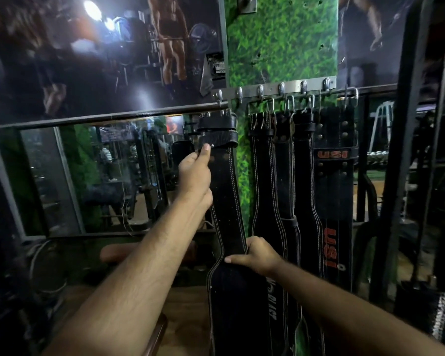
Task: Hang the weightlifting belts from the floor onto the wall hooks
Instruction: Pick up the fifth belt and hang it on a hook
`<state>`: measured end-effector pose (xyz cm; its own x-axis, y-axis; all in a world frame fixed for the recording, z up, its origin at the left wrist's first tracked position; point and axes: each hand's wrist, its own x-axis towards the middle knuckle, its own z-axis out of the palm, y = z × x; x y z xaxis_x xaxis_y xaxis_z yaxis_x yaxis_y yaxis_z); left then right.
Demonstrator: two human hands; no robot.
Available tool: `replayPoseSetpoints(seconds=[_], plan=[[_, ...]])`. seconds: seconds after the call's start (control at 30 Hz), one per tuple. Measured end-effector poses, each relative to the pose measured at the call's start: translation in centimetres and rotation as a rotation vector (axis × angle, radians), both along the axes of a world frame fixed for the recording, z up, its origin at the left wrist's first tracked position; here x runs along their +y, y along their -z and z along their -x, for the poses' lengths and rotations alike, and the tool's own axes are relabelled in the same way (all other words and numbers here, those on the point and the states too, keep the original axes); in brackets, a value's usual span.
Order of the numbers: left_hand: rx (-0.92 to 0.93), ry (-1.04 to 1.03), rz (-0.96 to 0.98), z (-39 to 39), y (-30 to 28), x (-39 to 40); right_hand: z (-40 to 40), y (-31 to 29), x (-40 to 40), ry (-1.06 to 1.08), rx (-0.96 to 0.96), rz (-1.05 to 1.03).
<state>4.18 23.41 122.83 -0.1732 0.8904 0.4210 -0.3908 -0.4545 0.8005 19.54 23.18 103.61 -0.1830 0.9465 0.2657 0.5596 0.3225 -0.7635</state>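
Observation:
A long black leather belt (225, 201) with white stitching hangs upright at the left end of a metal hook rail (275, 91). My left hand (194, 173) grips its upper left edge just under the keeper loops. Lower down, my right hand (254, 255) is closed around the belt where it widens. The belt's buckle sits just below the leftmost hook (219, 97); whether it is caught on the hook I cannot tell. To the right hang two stitched black belts (265, 188) and a black belt with orange USI lettering (334, 191).
The rail is fixed to a green artificial-grass panel (280, 42). A mirror (108, 173) fills the wall at the left under a dark poster. A dark metal rack (421, 150) stands at the right. A brown padded bench (149, 335) lies below my left arm.

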Motion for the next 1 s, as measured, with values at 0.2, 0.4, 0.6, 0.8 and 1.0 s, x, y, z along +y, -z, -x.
replayPoseSetpoints(seconds=[0.2, 0.4, 0.6, 0.8, 1.0], plan=[[-0.018, -0.055, 0.030, -0.8, -0.2, -0.1, 1.2, -4.2, -0.9, -0.001, 0.362, -0.252], [0.044, -0.011, 0.027, -1.0, 0.8, -0.6, 0.7, -10.2, -0.7, 0.189, 0.602, -0.497], [0.061, 0.043, 0.033, -1.6, 2.2, -0.9, 0.8, -15.4, -1.0, 0.088, 0.669, -0.441], [0.167, 0.000, -0.001, -0.7, 3.3, -0.5, 1.4, -18.2, -2.1, -0.004, 0.792, -0.320], [0.279, -0.004, 0.022, 0.1, 4.9, 0.2, 1.9, -18.3, -1.2, 0.003, 0.754, -0.273]])
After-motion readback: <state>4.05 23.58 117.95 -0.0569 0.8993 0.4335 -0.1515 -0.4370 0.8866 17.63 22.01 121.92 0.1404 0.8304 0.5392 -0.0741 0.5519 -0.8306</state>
